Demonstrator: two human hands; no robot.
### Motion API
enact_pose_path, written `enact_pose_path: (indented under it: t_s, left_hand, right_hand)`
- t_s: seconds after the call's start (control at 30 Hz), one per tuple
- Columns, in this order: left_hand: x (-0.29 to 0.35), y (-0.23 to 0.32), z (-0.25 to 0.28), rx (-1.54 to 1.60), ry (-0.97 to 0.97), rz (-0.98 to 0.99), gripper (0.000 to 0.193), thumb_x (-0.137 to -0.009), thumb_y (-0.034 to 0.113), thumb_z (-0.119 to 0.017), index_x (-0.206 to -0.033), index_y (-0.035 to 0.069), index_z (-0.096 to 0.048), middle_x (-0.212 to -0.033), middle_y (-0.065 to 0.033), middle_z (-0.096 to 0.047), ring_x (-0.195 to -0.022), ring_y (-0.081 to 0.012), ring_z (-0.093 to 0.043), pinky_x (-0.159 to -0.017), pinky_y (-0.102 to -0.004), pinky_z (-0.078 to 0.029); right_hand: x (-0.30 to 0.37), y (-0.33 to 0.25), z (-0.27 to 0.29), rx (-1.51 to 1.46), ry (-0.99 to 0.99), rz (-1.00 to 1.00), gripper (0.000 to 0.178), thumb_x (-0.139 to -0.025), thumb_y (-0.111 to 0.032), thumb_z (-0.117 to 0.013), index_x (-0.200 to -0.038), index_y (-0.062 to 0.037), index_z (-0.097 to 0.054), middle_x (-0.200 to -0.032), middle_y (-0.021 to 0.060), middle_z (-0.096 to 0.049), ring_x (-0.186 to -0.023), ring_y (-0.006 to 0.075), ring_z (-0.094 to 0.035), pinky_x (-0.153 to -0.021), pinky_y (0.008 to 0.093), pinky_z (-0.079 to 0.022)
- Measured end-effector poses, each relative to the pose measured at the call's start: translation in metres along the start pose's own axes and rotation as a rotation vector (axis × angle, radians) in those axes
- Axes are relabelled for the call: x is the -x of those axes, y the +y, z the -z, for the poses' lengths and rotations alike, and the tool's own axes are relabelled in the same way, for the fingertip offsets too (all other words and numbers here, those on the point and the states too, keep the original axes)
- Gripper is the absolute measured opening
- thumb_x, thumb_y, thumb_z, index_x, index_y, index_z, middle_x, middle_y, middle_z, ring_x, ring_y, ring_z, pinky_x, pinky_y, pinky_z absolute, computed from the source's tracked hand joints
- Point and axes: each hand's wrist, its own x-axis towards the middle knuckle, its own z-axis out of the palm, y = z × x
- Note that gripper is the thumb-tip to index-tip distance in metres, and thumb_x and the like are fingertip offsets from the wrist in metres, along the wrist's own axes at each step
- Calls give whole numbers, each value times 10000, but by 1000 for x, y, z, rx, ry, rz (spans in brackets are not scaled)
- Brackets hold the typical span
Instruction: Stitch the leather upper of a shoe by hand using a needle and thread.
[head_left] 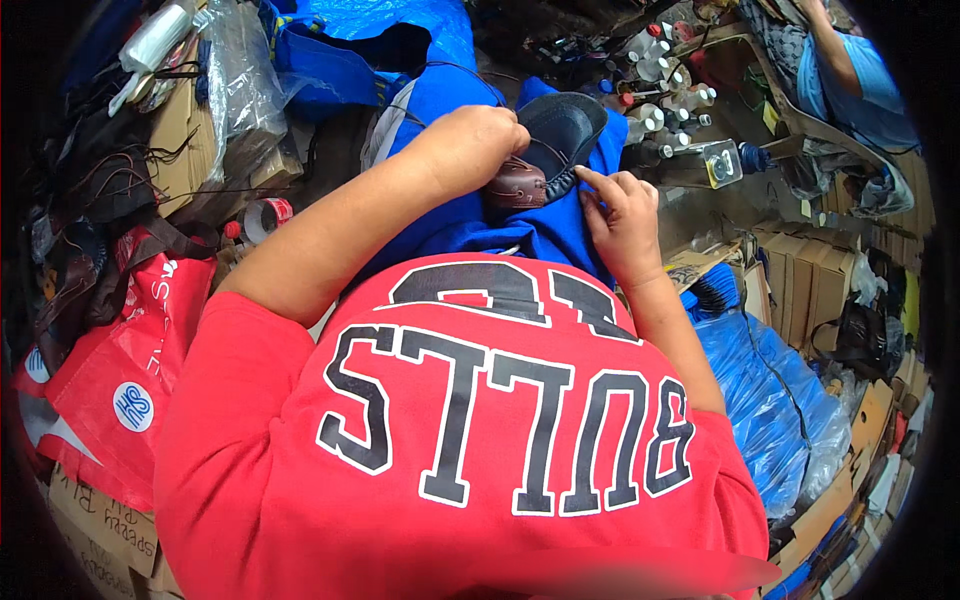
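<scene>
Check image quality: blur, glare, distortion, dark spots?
Head view: shoe, left hand and right hand fairly sharp; glare on the clear plastic upper left and the blue plastic at right. Head view, lower edge: red strip smeared. Head view, rim: black fisheye border cuts the corners. Head view: shoe's inside reads dark.

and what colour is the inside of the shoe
Black, or very nearly; the inside of the shoe shows in the head view, the only one.
</scene>
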Motion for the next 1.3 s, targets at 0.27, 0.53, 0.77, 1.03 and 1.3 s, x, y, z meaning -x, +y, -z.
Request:
enact_pose_path:
  t_s: [0.27,0.53,0.77,1.03,1.3]
  left_hand:
    - [0,1,-14,-38,188,-49,56,-728,156,-669,-780,142,-685,-744,-22,-573,-814,-235,-558,-705,-362,-411]
    - [-7,-1,-18,387,166,-69,145,-744,55,-672,-866,125,-708,-749,-51,-549,-766,-225,-540,-672,-337,-427]
    - [-16,-11,-27,238,184,-33,190,-734,32,-681,-865,163,-726,-757,-69,-513,-733,-234,-526,-640,-340,-442]
    - [-17,-11,-27,161,168,-35,183,-730,72,-690,-858,196,-729,-736,-67,-511,-744,-248,-528,-657,-360,-446]
    - [-23,-13,-25,189,92,-35,178,-715,69,-695,-853,177,-727,-717,-60,-495,-769,-239,-513,-678,-359,-432]
  right_hand:
    - [3,-3,-6,52,56,35,284,-771,-123,-663,-1053,-161,-660,-729,8,-547,-733,184,-542,-788,356,-333]
    - [-5,18,0,-470,-130,-243,254,-802,-56,-630,-1040,-128,-686,-761,42,-520,-740,163,-513,-712,266,-404]
    - [-20,42,1,-603,-293,-259,205,-864,-23,-568,-1024,-80,-683,-826,-9,-474,-829,95,-456,-755,210,-366]
    - [-26,48,0,-620,-317,-257,198,-849,-75,-604,-1008,-137,-705,-802,4,-490,-784,123,-473,-726,233,-401]
    - [-28,55,0,-719,-368,-283,196,-839,-92,-625,-1014,-123,-707,-803,-7,-489,-798,111,-470,-744,226,-390]
